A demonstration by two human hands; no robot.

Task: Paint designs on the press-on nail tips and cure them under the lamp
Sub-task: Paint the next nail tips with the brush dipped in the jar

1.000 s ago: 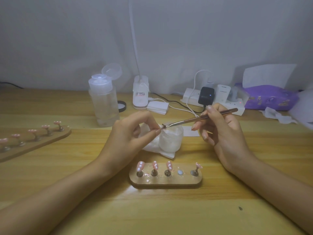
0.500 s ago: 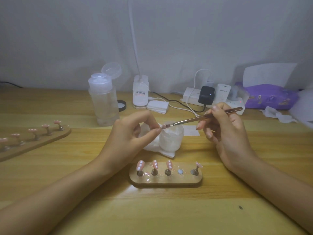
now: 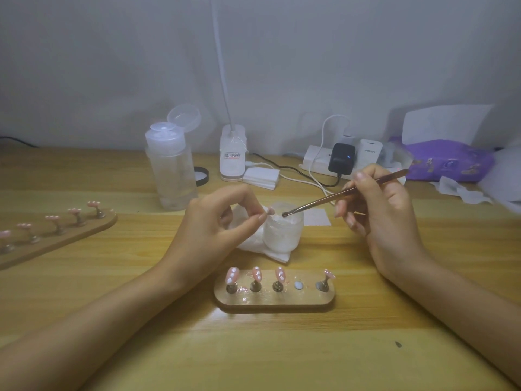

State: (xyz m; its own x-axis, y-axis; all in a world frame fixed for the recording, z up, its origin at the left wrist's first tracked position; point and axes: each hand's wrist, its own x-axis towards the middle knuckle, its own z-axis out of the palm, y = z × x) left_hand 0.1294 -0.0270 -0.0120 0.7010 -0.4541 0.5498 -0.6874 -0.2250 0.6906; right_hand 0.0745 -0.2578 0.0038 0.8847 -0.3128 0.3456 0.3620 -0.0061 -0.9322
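Observation:
My left hand (image 3: 217, 224) pinches a small pink nail tip (image 3: 270, 211) between thumb and forefinger, just left of a small frosted jar (image 3: 283, 232). My right hand (image 3: 377, 210) holds a thin metal brush (image 3: 346, 191) like a pen, its tip dipped at the jar's open mouth. In front of the jar lies a short wooden stand (image 3: 275, 301). Three of its pegs carry pink tips with white dots, one magnet spot is bare, and a tilted tip sits at the right end. A white lamp (image 3: 232, 152) stands at the back.
A long wooden stand (image 3: 56, 235) with several pink tips lies at the left. A clear pump bottle (image 3: 172, 170) with open lid stands behind my left hand. A power strip (image 3: 338, 159) with cables, a purple tissue pack (image 3: 448, 160) and crumpled tissue fill the back right. White tissue lies under the jar.
My right hand drew the brush tip away from the nail tip in my left hand and lowered it into the jar's mouth. My left hand stayed put.

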